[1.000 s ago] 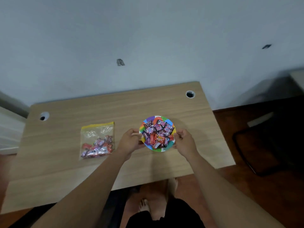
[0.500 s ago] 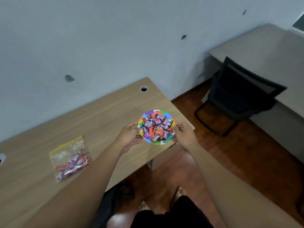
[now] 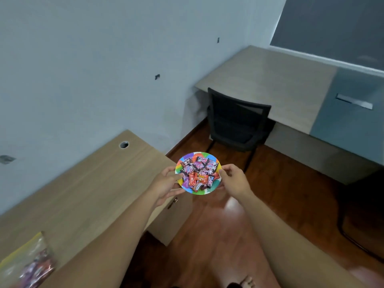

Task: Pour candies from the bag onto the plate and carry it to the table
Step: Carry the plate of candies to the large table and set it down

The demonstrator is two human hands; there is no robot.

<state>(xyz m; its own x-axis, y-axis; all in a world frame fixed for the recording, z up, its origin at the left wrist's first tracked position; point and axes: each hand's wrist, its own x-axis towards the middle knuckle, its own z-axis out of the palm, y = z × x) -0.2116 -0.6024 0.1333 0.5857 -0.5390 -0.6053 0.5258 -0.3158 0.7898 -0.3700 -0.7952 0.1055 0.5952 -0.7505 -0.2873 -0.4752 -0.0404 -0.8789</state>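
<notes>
A small rainbow-coloured plate [image 3: 204, 191] heaped with red and purple wrapped candies [image 3: 198, 172] is held level in the air, past the right corner of the wooden desk [image 3: 83, 190]. My left hand [image 3: 166, 185] grips its left rim and my right hand [image 3: 234, 180] grips its right rim. The clear zip bag [image 3: 27, 265] with a yellow strip, some candies still inside, lies on the desk at the bottom left. A second, pale table [image 3: 268, 84] stands against the far wall at the upper right.
A black mesh office chair [image 3: 236, 121] stands in front of the pale table, between it and the plate. Reddish wooden floor [image 3: 270, 194] stretches ahead. A dark chair base shows at the right edge [image 3: 361, 225]. My bare foot [image 3: 247, 282] is at the bottom.
The plate has been lifted off the desk and carried rightward past its corner. My view has swung right: the bag slid to the bottom left, and the chair and pale table came into view.
</notes>
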